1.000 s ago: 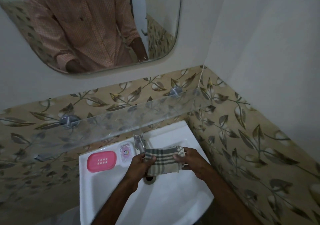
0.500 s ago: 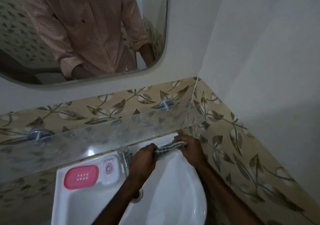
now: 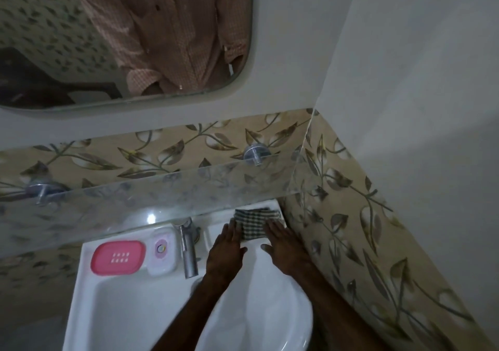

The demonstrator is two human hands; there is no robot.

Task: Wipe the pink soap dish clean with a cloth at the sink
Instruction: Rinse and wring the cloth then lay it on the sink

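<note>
Looking down from the head camera, the one view took in a single white sink (image 3: 113, 296) set in a tiled corner, and every place below is given from its one chrome tap (image 3: 189, 250). One pink soap dish (image 3: 118, 257) lay flat on the sink's back ledge to the left of the tap, with eight small slots in its middle, and no hand touched it. Between that dish and the tap sat one pale soap holder (image 3: 162, 253), touching the pink dish's right end. To the right of the tap, on the ledge's far right corner against the leaf-patterned tiles (image 3: 351, 215), lay one folded checked cloth (image 3: 255, 222).

Two bare hands reached toward that cloth. The left hand (image 3: 225, 253) lay palm down just right of the tap, its fingers (image 3: 229, 229) straight and close together, their tips at the cloth's left edge. The right hand (image 3: 283, 245) lay palm down beyond it, fingers likewise straight and pressed flat, covering the cloth's right part. Neither hand was pinching the cloth; whether they bore down on it could not be told.

Above the tap ran one clear glass shelf (image 3: 162, 199) on two round metal mounts (image 3: 256, 154), and above that hung one mirror (image 3: 135, 40) reflecting a checked shirt.
</note>
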